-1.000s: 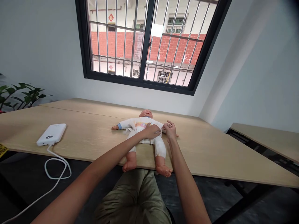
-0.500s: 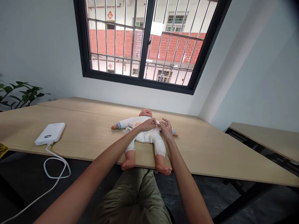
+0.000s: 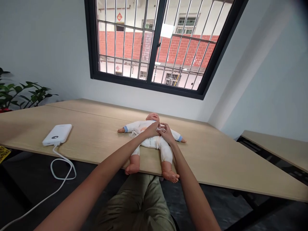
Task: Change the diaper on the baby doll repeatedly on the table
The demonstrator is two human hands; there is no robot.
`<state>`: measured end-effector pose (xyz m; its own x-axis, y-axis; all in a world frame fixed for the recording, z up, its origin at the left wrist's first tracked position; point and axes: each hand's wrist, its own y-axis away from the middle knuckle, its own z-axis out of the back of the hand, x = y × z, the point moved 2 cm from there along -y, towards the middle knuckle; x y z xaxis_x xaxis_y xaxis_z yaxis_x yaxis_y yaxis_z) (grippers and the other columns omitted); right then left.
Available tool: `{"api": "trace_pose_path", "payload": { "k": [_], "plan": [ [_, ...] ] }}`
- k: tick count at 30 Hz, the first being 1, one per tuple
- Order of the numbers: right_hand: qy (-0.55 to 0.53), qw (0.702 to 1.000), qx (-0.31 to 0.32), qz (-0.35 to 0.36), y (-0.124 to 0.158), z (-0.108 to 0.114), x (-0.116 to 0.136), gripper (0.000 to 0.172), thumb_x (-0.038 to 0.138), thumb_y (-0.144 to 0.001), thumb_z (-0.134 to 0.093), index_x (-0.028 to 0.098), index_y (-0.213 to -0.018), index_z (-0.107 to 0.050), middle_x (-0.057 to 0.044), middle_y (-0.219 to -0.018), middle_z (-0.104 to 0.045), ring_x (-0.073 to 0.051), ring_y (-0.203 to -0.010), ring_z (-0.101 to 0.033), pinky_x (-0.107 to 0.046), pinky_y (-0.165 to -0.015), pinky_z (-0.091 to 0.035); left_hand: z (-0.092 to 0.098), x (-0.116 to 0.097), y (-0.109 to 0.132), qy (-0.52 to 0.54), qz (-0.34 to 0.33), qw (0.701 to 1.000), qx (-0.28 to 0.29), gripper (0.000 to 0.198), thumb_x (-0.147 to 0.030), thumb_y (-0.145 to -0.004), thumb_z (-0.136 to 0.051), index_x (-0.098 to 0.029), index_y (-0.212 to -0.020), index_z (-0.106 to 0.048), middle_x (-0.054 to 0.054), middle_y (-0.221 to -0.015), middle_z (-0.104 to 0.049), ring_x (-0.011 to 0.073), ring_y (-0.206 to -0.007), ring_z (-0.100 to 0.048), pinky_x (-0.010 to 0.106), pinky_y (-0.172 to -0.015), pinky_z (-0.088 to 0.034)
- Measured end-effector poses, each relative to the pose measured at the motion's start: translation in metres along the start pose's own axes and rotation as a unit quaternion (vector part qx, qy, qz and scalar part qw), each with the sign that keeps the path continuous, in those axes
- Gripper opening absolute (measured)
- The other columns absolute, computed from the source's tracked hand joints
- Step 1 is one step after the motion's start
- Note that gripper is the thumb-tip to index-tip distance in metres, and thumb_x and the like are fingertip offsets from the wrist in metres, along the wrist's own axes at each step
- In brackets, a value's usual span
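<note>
Doll is lying on its back on the table, feet at the near edge; left hand and right hand are resting close together over its trunk, fingers bent at the white clothing, grip not determinable. Cloth is presumably behaving soft, limbs firm and light; fabric edges are looking best for pinching.

Doll on table (power bank leftward), window behind.
</note>
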<state>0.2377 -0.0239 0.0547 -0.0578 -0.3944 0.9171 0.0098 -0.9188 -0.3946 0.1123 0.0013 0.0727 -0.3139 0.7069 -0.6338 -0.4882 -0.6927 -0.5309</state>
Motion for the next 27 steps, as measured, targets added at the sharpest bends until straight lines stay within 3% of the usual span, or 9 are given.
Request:
{"api": "trace_pose_path", "payload": {
  "k": [7, 11, 15, 18, 23, 27],
  "plan": [
    [-0.030, 0.999, -0.016, -0.007, 0.004, 0.000, 0.001, 0.039, 0.037, -0.072, -0.065, 0.024, -0.106, -0.053, 0.002, -0.086, -0.067, -0.016, -0.078, -0.065, -0.031, -0.076, -0.051, 0.023, 0.006, 0.009, 0.111, -0.013, 0.993, 0.029, 0.031, -0.028, -0.065, -0.076, -0.015, -0.086, -0.058, 0.007, -0.093, -0.066, 0.0211, -0.091, -0.062, 0.034, -0.084, -0.048],
    [-0.106, 0.994, 0.001, -0.037, 0.011, 0.003, 0.004, 0.040, 0.039, -0.072, -0.068, 0.025, -0.106, -0.053, 0.001, -0.093, -0.070, -0.017, -0.079, -0.069, -0.034, -0.084, -0.053, 0.047, 0.001, 0.030, 0.187, -0.003, 0.981, 0.054, 0.027, -0.032, -0.071, -0.074, -0.014, -0.088, -0.064, 0.011, -0.096, -0.069, 0.0226, -0.095, -0.065, 0.035, -0.087, -0.049],
    [-0.138, 0.990, 0.001, -0.039, 0.012, 0.003, 0.003, 0.033, 0.037, -0.071, -0.069, 0.023, -0.099, -0.057, 0.000, -0.085, -0.071, -0.017, -0.081, -0.069, -0.033, -0.087, -0.053, 0.060, 0.000, 0.050, 0.273, 0.026, 0.960, 0.055, 0.034, -0.037, -0.070, -0.078, -0.012, -0.093, -0.069, 0.011, -0.100, -0.070, 0.0228, -0.098, -0.064, 0.039, -0.096, -0.046],
    [-0.149, 0.988, 0.009, -0.030, 0.012, 0.003, 0.002, 0.028, 0.039, -0.072, -0.067, 0.021, -0.093, -0.060, -0.002, -0.081, -0.071, -0.018, -0.083, -0.069, -0.034, -0.090, -0.052, 0.062, 0.008, 0.052, 0.250, 0.040, 0.967, 0.004, 0.035, -0.039, -0.070, -0.078, -0.013, -0.093, -0.070, 0.010, -0.099, -0.071, 0.0216, -0.097, -0.064, 0.036, -0.093, -0.047],
    [-0.120, 0.991, 0.053, -0.012, 0.015, 0.003, 0.008, 0.035, 0.047, -0.079, -0.065, 0.019, -0.098, -0.062, -0.007, -0.086, -0.073, -0.021, -0.091, -0.069, -0.035, -0.094, -0.050, 0.077, 0.034, 0.051, 0.090, 0.109, 0.983, -0.122, 0.022, -0.031, -0.074, -0.070, -0.013, -0.086, -0.069, 0.007, -0.092, -0.071, 0.0190, -0.089, -0.064, 0.027, -0.078, -0.050],
    [-0.076, 0.996, 0.052, 0.011, 0.015, 0.003, 0.010, 0.041, 0.059, -0.082, -0.058, 0.019, -0.093, -0.063, -0.007, -0.082, -0.074, -0.022, -0.088, -0.069, -0.036, -0.091, -0.050, 0.097, 0.053, 0.066, 0.031, 0.174, 0.975, -0.134, 0.019, -0.029, -0.081, -0.068, -0.011, -0.084, -0.067, 0.006, -0.088, -0.069, 0.0192, -0.084, -0.063, 0.027, -0.071, -0.051]
  ]
}}
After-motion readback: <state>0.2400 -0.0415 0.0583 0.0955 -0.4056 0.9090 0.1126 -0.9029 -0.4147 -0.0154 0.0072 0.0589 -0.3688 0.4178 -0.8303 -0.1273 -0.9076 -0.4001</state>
